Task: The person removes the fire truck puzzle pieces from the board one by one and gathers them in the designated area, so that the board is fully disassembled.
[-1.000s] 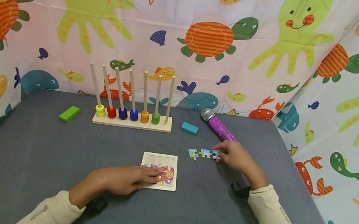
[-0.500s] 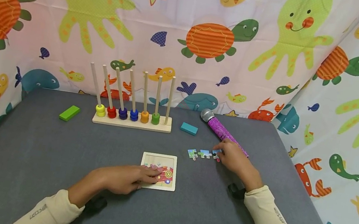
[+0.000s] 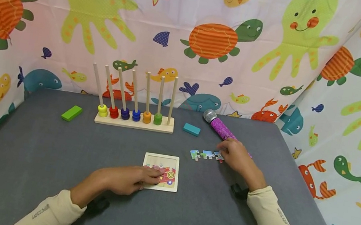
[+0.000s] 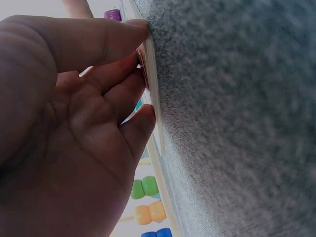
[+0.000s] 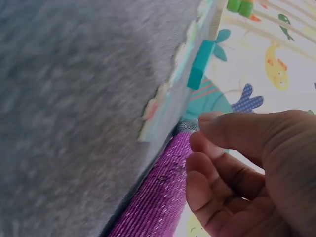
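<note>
My left hand (image 3: 124, 179) rests on a small wooden tray puzzle (image 3: 162, 157) with a red vehicle picture. Its fingers lie stretched across the picture, hiding the left part, while the thumb (image 4: 113, 42) touches the tray's edge in the left wrist view. Three jigsaw pieces stand in a row to the right of the tray: a left piece (image 3: 194, 154), a middle piece (image 3: 207, 154) and a right piece (image 3: 218, 156). Just above the right piece is my right hand (image 3: 238, 159), fingers loosely bent. The right wrist view shows nothing between its thumb and fingers.
A purple glitter microphone (image 3: 221, 128) lies close behind my right hand. Farther back are a teal block (image 3: 191, 129), a wooden peg stand (image 3: 133, 124) with coloured beads, and a green block (image 3: 72, 113). A printed sea-animal curtain (image 3: 165, 22) borders the grey table (image 3: 22, 152).
The fingertips of my right hand have come up off the right jigsaw piece, which shows more fully. The left hand stays on the tray puzzle.
</note>
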